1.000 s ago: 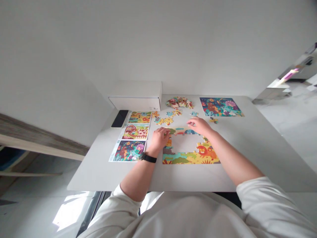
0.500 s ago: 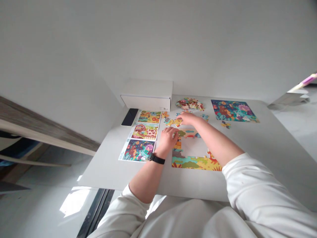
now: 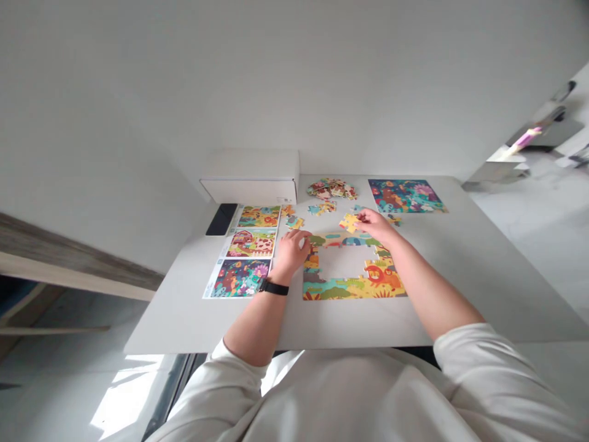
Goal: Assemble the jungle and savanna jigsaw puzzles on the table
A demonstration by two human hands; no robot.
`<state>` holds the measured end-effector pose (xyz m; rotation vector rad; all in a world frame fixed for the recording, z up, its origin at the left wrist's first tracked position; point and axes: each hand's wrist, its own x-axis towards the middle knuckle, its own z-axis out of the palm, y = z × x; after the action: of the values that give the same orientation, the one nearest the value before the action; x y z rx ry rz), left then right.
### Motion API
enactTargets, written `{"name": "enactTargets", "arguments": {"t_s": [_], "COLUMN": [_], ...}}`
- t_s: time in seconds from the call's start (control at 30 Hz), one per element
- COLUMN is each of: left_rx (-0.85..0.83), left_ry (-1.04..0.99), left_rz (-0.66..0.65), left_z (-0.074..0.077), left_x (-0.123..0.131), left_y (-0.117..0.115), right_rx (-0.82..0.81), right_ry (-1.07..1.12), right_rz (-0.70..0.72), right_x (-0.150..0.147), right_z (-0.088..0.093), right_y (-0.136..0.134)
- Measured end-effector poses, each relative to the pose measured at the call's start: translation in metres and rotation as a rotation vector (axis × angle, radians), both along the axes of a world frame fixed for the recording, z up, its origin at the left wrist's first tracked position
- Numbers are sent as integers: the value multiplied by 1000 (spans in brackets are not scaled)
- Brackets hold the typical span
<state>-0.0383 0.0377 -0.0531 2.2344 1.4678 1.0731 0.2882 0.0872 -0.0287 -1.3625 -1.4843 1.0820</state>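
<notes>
My right hand (image 3: 376, 226) pinches a yellow puzzle piece (image 3: 350, 223) just above the far edge of a partly joined animal jigsaw puzzle (image 3: 352, 290). The puzzle's joined border, with a lion and trees, surrounds a bare middle of table. My left hand (image 3: 293, 250) rests at the puzzle's far left corner, thumb and fingers a little apart, with nothing visible in it. Loose puzzle pieces (image 3: 294, 221) lie beyond that hand. Another small group of pieces (image 3: 322, 208) sits farther back. Part of a blue piece shows behind my right fingertips.
Three picture sheets (image 3: 252, 243) lie in a column on the left, beside a dark phone (image 3: 221, 219). At the back stand a white box (image 3: 251, 178) and a heap of puzzle pieces (image 3: 332, 188). A finished dark-blue puzzle (image 3: 407, 196) lies at back right, a few pieces (image 3: 394, 220) before it.
My right hand has moved right, carrying the yellow puzzle piece away from the loose pieces. My left hand stays by the puzzle's left corner. The whole view has shifted slightly.
</notes>
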Motion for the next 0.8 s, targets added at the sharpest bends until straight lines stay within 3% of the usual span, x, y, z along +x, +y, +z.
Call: {"name": "enactTargets", "arguments": {"t_s": [0.1, 0.2, 0.33, 0.5, 0.6, 0.8], "left_rx": [10, -7, -95, -320, -382, -546], "left_ry": [-74, -205, -346, -415, -452, -511], "left_rz": [-46, -25, -58, -244, -288, -281], "left_z": [6, 17, 39, 59, 51, 17], "left_x": [0, 3, 17, 49, 72, 100], "left_y": [1, 0, -9, -23, -26, -34], "right_rx": [-47, -95, -91, -102, -100, -111], "right_ry": [176, 383, 521, 476, 417, 337], "right_rz": [-135, -223, -252, -190, -140, -75], "right_x": [35, 50, 44, 32, 28, 17], "right_z": [2, 1, -4, -12, -15, -15], "right_y": [-42, -68, -81, -87, -92, -102]}}
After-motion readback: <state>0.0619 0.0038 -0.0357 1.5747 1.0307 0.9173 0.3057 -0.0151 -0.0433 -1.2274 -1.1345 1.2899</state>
